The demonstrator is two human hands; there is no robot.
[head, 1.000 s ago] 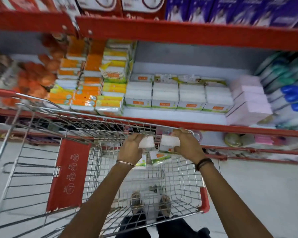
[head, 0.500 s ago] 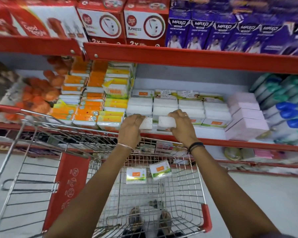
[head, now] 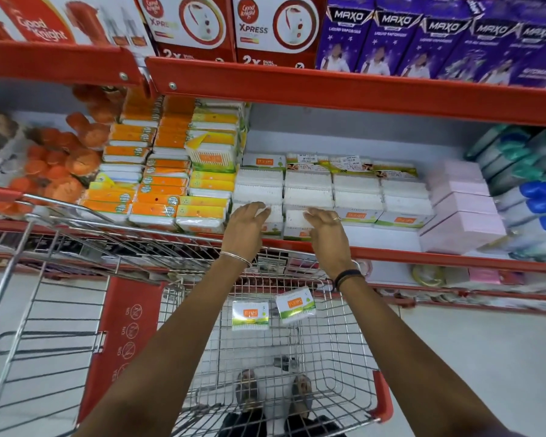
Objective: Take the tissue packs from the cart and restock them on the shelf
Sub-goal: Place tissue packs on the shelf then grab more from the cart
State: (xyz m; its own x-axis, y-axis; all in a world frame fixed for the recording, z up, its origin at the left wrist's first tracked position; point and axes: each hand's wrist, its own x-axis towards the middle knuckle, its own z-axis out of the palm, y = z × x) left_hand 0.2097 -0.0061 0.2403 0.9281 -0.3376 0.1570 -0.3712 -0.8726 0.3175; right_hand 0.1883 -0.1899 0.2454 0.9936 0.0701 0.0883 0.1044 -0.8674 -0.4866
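Rows of white tissue packs (head: 356, 197) with orange and green labels lie on the middle shelf (head: 438, 257). My left hand (head: 245, 230) covers one white tissue pack (head: 274, 219) at the front of the left row, fingers curled over its top. My right hand (head: 325, 234) lies on a second pack (head: 295, 223) beside it, fingers stretched over it. Both packs rest on the shelf board. Two more tissue packs (head: 250, 314) (head: 295, 305) lie in the wire cart (head: 383, 402) below my arms.
Orange and yellow packs (head: 158, 184) are stacked left of the white rows. Pink boxes (head: 464, 209) and blue-capped bottles (head: 536, 190) stand to the right. The red shelf above (head: 360, 89) carries boxes. The cart's red child-seat flap (head: 130, 335) is at my left.
Both hands rose out of the cart with one pack each, reached forward to the shelf and set the packs down at the front of the white rows.
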